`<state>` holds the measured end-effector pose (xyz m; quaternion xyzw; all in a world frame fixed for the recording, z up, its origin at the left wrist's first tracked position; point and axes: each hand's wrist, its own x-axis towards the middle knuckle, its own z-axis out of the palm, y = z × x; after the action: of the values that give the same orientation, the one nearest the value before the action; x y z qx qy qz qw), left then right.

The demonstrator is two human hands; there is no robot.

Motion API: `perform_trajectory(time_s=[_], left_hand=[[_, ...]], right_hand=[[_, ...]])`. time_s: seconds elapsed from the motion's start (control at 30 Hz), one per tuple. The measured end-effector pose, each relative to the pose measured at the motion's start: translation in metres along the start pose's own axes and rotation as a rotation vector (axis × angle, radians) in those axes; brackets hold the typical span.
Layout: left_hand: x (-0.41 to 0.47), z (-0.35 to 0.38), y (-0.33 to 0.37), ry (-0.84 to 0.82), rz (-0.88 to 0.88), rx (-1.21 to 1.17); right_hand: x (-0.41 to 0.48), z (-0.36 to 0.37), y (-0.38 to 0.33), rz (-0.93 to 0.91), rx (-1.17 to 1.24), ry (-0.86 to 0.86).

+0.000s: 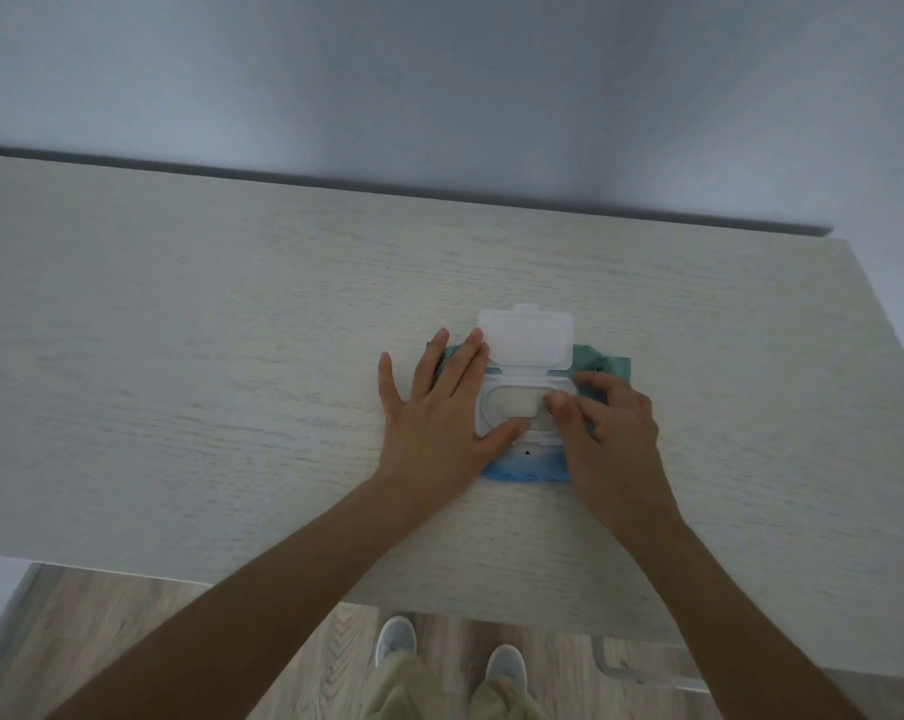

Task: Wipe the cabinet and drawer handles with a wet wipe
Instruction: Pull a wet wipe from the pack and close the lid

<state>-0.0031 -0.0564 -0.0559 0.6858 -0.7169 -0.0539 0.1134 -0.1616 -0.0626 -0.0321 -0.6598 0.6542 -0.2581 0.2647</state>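
Observation:
A blue-green pack of wet wipes (603, 363) lies flat on the pale wood cabinet top (231, 356). Its white plastic lid (526, 337) is flipped up and back, baring the oval opening (512, 402). My left hand (434, 423) lies spread and flat over the pack's left side, thumb on the front rim of the opening. My right hand (611, 423) is at the opening's right end, fingertips pinched together on a white wet wipe (540, 406). No cabinet or drawer handles are in view.
A grey wall (439, 85) rises right behind the cabinet top. The top's right edge (886, 324) drops off near the frame's side. Below the front edge I see wood flooring (127, 631), my shoes (397, 636) and a metal handle-like bar (642, 667).

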Motion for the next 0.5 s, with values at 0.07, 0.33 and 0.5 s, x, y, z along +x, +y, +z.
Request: perform_trajectory(time_s=[0.07, 0.33, 0.5], left_hand=[[0.000, 0.000, 0.001, 0.002, -0.003, 0.003], [0.001, 0.001, 0.000, 0.011, -0.006, 0.006], [0.002, 0.002, 0.002, 0.006, 0.001, 0.037]], right_hand=[[0.004, -0.004, -0.003, 0.075, 0.092, -0.025], [0.000, -0.005, -0.009, 0.122, -0.042, -0.045], [0.003, -0.008, -0.014, 0.128, 0.002, -0.134]])
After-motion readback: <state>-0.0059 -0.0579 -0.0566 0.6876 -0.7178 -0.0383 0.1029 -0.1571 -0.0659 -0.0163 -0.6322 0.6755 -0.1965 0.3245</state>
